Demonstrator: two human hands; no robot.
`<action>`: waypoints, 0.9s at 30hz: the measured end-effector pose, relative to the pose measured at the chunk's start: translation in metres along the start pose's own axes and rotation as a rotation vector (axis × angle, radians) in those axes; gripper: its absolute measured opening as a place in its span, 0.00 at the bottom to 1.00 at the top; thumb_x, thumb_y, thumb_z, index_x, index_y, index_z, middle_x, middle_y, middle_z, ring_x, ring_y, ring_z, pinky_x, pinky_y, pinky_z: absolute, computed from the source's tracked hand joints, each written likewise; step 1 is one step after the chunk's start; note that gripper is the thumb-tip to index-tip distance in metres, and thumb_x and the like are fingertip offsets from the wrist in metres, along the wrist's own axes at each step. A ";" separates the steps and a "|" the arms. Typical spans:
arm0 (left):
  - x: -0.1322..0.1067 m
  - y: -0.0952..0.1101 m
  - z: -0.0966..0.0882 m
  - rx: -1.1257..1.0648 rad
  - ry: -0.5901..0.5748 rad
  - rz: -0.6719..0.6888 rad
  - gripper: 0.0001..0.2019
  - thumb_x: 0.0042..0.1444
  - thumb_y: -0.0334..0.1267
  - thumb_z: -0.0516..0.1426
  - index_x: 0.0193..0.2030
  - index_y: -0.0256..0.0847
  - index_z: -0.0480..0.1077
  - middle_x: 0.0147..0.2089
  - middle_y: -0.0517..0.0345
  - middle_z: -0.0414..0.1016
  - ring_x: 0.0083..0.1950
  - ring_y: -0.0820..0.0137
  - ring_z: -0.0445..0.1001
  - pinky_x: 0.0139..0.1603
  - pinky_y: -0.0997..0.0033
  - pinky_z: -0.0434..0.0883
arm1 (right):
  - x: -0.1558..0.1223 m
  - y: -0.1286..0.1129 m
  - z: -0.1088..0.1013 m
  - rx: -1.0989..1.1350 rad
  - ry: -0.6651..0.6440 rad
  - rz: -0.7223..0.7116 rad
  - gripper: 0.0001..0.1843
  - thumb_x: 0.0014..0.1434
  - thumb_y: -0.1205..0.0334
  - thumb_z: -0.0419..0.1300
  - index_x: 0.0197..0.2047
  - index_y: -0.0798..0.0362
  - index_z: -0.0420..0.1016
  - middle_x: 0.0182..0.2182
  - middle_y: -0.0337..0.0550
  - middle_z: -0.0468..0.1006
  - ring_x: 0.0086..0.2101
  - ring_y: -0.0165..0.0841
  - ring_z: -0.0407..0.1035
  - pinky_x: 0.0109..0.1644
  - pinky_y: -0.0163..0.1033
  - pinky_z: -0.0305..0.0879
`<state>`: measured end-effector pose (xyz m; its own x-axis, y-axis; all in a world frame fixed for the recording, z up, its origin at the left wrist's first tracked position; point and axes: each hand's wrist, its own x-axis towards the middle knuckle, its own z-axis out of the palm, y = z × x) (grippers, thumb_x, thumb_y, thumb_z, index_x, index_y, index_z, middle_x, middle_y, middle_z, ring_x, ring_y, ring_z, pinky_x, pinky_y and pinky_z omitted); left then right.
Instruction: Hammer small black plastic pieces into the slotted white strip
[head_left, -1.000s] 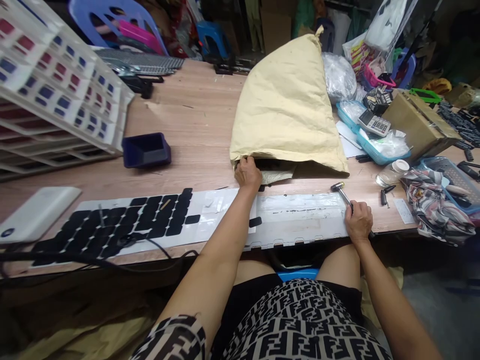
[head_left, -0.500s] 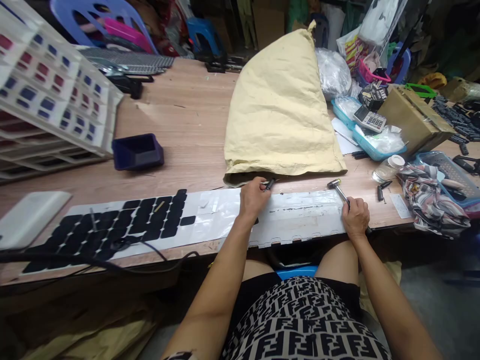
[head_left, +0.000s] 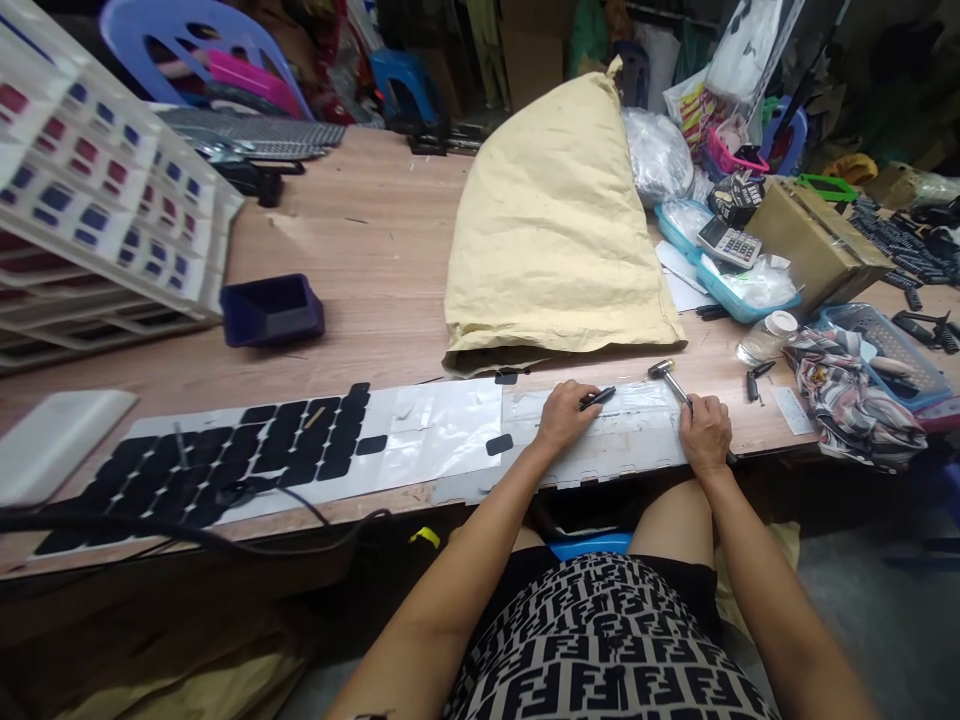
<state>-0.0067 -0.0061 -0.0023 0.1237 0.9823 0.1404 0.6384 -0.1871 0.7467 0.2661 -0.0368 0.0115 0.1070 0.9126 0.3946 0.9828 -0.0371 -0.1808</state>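
Observation:
A small black tube-like piece (head_left: 598, 399) is in the fingers of my left hand (head_left: 562, 415), low over a white board (head_left: 622, 440) with clear tape along it. My right hand (head_left: 706, 432) is wrapped round the handle of a small hammer (head_left: 663, 370), whose metal head points away from me near the board's far right corner. To the left, a white sheet (head_left: 420, 450) carries rows of black rounded patches (head_left: 341, 435). A single black patch (head_left: 499, 444) lies at the sheet's right end. Beyond my left hand is the open mouth of a cream sack (head_left: 555, 230).
A dark purple bin (head_left: 274, 312) and a white plastic crate (head_left: 112, 190) stand to the left. On the right are a clear jar (head_left: 766, 337), small black parts (head_left: 757, 381), a patterned cloth (head_left: 844, 400), a calculator (head_left: 729, 242) and a cardboard box (head_left: 817, 240). A cable (head_left: 225, 545) crosses the left front edge.
My left hand has moved right with the black piece, from the sack's mouth to over the white board. Black patches behind it now show. My right hand still holds the hammer.

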 end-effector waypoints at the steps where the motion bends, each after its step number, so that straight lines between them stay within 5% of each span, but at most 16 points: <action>1: 0.001 0.000 0.002 0.013 0.006 0.000 0.11 0.56 0.37 0.62 0.46 0.45 0.79 0.40 0.55 0.76 0.45 0.62 0.73 0.48 0.62 0.70 | 0.000 0.000 -0.002 0.048 -0.015 0.015 0.14 0.65 0.61 0.54 0.46 0.54 0.80 0.39 0.51 0.76 0.40 0.41 0.65 0.43 0.43 0.60; 10: 0.002 -0.004 0.004 -0.021 -0.039 0.020 0.12 0.55 0.37 0.63 0.46 0.46 0.81 0.41 0.57 0.77 0.46 0.63 0.71 0.50 0.61 0.68 | -0.026 -0.051 -0.048 0.643 -0.165 0.031 0.15 0.67 0.55 0.55 0.45 0.52 0.81 0.39 0.47 0.81 0.41 0.37 0.75 0.48 0.42 0.71; 27: 0.005 -0.003 0.004 -0.072 -0.027 -0.018 0.11 0.53 0.36 0.66 0.44 0.46 0.79 0.42 0.59 0.80 0.47 0.62 0.71 0.51 0.61 0.67 | -0.044 -0.074 -0.045 0.609 -0.233 -0.066 0.14 0.67 0.57 0.55 0.45 0.52 0.81 0.37 0.47 0.81 0.39 0.37 0.75 0.48 0.42 0.70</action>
<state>-0.0045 -0.0005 -0.0063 0.1343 0.9849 0.1097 0.5845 -0.1681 0.7938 0.1958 -0.0929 0.0482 -0.0532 0.9720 0.2289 0.7177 0.1966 -0.6680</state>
